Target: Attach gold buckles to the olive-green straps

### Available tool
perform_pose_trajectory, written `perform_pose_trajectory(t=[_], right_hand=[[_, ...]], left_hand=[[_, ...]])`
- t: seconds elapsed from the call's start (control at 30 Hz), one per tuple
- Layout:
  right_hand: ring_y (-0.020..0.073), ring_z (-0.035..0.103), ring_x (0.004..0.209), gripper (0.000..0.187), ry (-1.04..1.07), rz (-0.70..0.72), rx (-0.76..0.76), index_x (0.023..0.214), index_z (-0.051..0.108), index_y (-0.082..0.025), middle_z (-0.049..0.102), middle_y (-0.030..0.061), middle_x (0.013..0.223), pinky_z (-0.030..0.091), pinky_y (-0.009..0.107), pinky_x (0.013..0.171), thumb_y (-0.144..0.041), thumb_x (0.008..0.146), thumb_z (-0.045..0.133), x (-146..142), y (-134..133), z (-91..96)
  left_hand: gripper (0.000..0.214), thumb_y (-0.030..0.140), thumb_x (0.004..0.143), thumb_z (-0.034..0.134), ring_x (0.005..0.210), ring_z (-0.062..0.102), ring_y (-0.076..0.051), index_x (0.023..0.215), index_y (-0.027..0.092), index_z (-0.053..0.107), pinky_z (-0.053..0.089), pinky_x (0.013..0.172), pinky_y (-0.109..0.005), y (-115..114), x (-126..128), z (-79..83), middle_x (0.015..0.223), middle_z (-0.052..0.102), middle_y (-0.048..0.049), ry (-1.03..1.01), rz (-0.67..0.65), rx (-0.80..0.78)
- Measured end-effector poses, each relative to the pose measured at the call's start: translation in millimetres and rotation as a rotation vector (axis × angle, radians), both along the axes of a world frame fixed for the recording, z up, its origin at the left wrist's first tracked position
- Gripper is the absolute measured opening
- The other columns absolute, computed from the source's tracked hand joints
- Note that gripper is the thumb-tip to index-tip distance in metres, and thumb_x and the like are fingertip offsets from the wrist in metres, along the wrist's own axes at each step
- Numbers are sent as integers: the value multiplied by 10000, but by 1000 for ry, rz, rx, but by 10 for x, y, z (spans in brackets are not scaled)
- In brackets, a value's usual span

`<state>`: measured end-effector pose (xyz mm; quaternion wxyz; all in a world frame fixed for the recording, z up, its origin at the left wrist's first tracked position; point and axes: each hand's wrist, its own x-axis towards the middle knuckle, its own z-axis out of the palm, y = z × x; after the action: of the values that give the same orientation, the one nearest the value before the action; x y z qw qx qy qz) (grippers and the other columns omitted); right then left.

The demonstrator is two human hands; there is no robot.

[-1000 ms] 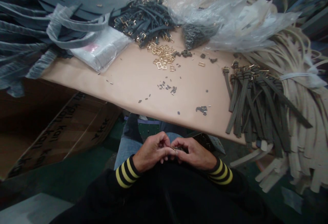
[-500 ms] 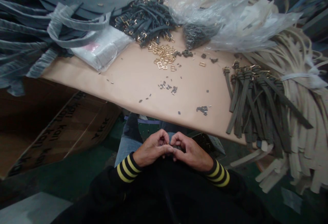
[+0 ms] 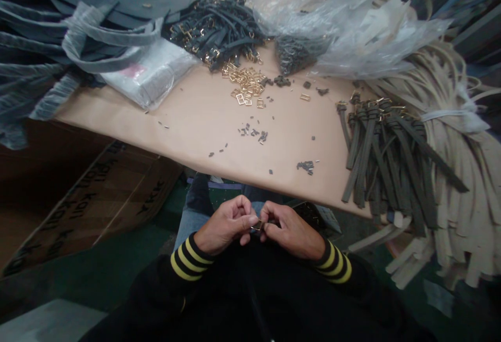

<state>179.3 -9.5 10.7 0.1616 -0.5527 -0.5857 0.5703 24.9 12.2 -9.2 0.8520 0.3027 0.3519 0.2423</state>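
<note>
My left hand (image 3: 225, 225) and my right hand (image 3: 287, 230) meet over my lap, below the table's near edge. Both are closed in a pinch on a small gold buckle (image 3: 257, 224) between the fingertips. A dark strap seems to run down from the hands but merges with my black clothing. On the table (image 3: 203, 117) above lie a heap of gold buckles (image 3: 245, 82), scattered small dark pins (image 3: 252, 133), and a bundle of olive straps with buckles (image 3: 381, 149) at the right.
A pile of dark buckled straps (image 3: 217, 28) and clear plastic bags (image 3: 332, 23) lie at the back. Dark strips (image 3: 35, 44) hang off the left, cream straps (image 3: 462, 175) off the right. A cardboard box (image 3: 90, 201) stands under the table at left.
My hands have risen slightly and parted a little, so the gold buckle now shows between the fingertips. The view has shifted slightly.
</note>
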Motion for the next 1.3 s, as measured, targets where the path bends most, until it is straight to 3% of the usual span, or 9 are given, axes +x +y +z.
perform_pose_trajectory(t=[0.4, 0.67, 0.8, 0.97, 1.1, 1.17, 1.23, 1.3], right_hand=[[97, 396, 498, 73, -113, -27, 54, 622, 418, -175, 465, -39, 525, 285, 196, 480, -103, 632, 428, -22, 48, 27], [142, 481, 584, 129, -504, 76, 463, 726, 469, -179, 523, 9, 646, 298, 239, 540, -83, 662, 411, -56, 102, 322], [179, 517, 660, 154, -641, 164, 502, 783, 478, -178, 552, 42, 710, 313, 264, 572, -80, 708, 386, -66, 256, 455], [166, 537, 648, 154, -605, 273, 574, 849, 498, -172, 594, 40, 732, 346, 254, 563, -124, 745, 396, -54, 585, 479], [127, 561, 710, 194, -363, 263, 581, 909, 538, -158, 617, 37, 813, 409, 207, 627, -160, 722, 486, 118, 1040, 466], [108, 567, 727, 185, -328, 146, 590, 904, 560, -141, 619, 42, 840, 424, 188, 652, -175, 738, 487, 339, 1370, 441], [109, 568, 709, 156, -541, -85, 631, 844, 593, -146, 631, 27, 802, 428, 193, 648, -171, 745, 475, 644, 1734, 394], [149, 568, 722, 179, -672, -215, 631, 809, 613, -117, 636, 63, 775, 422, 244, 669, -137, 741, 449, 986, 2075, 329]], left_hand=[[335, 314, 632, 647, 302, 292, 30, 684, 174, 347, 248, 245, -92, 10, -22, 78, 612, 459, 84, 110, 43, 67], [309, 401, 648, 600, 335, 364, -19, 753, 129, 496, 317, 302, -145, 214, 68, 130, 543, 442, 66, 219, -130, 252], [301, 408, 619, 614, 368, 406, -47, 629, 121, 524, 333, 340, -167, 358, 127, 215, 516, 470, 42, 285, -40, 330], [337, 471, 651, 566, 413, 434, -65, 649, 139, 507, 331, 342, -154, 507, 120, 121, 496, 479, 40, 310, 84, 410], [411, 577, 652, 499, 281, 404, -56, 649, 173, 423, 268, 302, -145, 632, 95, -59, 379, 465, 68, 294, 49, 291], [443, 613, 636, 485, 243, 379, -52, 607, 183, 385, 234, 290, -138, 686, 85, -146, 322, 428, 80, 290, 74, 225], [451, 623, 628, 486, 244, 372, -50, 592, 185, 385, 223, 294, -135, 728, 72, -217, 300, 418, 80, 301, 118, 200], [448, 629, 619, 492, 260, 375, -56, 593, 189, 404, 233, 300, -144, 759, 54, -271, 310, 428, 76, 307, 150, 188]])
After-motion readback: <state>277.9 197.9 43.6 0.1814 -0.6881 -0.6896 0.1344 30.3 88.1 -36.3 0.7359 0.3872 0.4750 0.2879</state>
